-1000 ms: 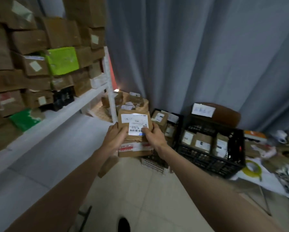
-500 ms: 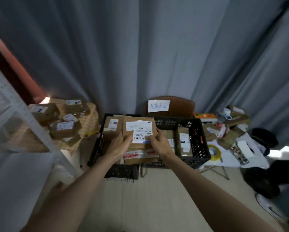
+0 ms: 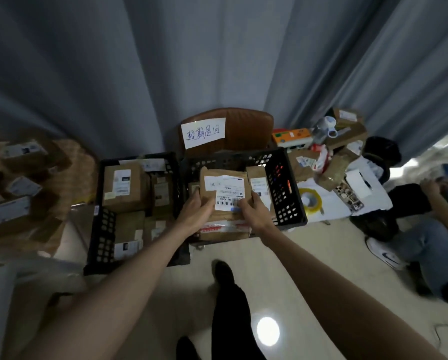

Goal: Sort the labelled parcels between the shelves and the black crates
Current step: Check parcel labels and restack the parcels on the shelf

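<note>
At frame centre I see my left hand and right hand gripping a brown labelled parcel from either side — fingers curled round its edges, with a second taped parcel stacked beneath it. Both sit over the near edge of the right black crate, below a chair bearing a handwritten sign. The left black crate — left of centre — holds more labelled boxes.

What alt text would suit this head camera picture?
Both hands, left hand and right hand, hold a labelled brown parcel over the right black crate; a second black crate of parcels sits beside it, before a grey curtain.
</note>
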### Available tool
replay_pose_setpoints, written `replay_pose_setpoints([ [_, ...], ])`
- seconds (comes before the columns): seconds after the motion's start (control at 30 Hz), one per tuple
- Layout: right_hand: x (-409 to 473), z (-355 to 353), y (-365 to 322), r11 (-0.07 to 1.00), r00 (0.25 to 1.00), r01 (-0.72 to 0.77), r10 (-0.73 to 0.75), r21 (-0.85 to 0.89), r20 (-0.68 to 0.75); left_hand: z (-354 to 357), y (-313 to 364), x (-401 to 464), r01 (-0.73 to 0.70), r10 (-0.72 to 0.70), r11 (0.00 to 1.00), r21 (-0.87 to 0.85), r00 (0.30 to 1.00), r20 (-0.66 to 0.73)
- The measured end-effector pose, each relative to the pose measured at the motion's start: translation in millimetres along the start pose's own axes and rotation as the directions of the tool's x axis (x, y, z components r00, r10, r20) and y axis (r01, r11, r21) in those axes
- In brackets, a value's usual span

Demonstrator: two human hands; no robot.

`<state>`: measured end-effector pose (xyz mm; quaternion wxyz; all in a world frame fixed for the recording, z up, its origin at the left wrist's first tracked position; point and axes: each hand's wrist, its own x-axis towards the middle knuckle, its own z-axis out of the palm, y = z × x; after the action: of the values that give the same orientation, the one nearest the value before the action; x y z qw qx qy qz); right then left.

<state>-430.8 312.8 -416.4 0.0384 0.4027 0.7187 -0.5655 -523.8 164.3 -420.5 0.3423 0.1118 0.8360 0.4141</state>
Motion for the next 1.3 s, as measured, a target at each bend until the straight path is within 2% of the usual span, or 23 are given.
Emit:
replay_pose_setpoints([
  [0.27,158,-18,35,0.998,0.996,-0.053,0.055,-0.035,0.066,53,-13,144,0.118,-0.118,0.993,-0.011,0.993,0.013],
  [0.4,225,-10,62,0.996,0.996,-0.059,0.064,-0.071,0.065,82,-32,208,0.100,-0.101,0.992,-0.082,0.995,-0.013],
  [0.53,281,-1,93,0.991,0.997,-0.017,0.026,-0.134,0.067,109,-70,266,0.154,-0.155,0.984,-0.095,0.988,-0.011],
  [0.7,322,11,119,0.983,0.999,0.007,0.000,-0.182,0.041,130,-98,298,0.159,-0.160,0.986,-0.040,0.987,-0.013],
  [0.8,327,22,133,0.963,0.995,0.087,-0.072,-0.254,0.067,136,-109,303,0.126,-0.127,0.992,-0.021,0.991,-0.052],
  [0.97,336,25,147,0.853,0.984,0.178,-0.167,-0.490,0.068,143,-119,310,0.161,-0.159,0.985,0.055,0.986,-0.041],
  [1.07,346,24,135,0.761,0.984,0.180,-0.131,-0.623,0.124,142,-117,311,0.213,-0.216,0.964,0.162,0.976,0.005],
  [1.13,343,22,123,0.747,0.989,0.141,-0.079,-0.649,0.124,136,-107,309,0.249,-0.256,0.934,0.255,0.967,-0.008],
  [1.2,334,20,107,0.748,0.992,0.119,-0.070,-0.652,0.101,127,-88,303,0.231,-0.222,0.910,0.343,0.973,-0.065],
  [1.3,315,20,74,0.732,0.986,0.166,-0.141,-0.661,0.091,104,-55,288,0.152,-0.073,0.856,0.494,0.982,-0.175],
])
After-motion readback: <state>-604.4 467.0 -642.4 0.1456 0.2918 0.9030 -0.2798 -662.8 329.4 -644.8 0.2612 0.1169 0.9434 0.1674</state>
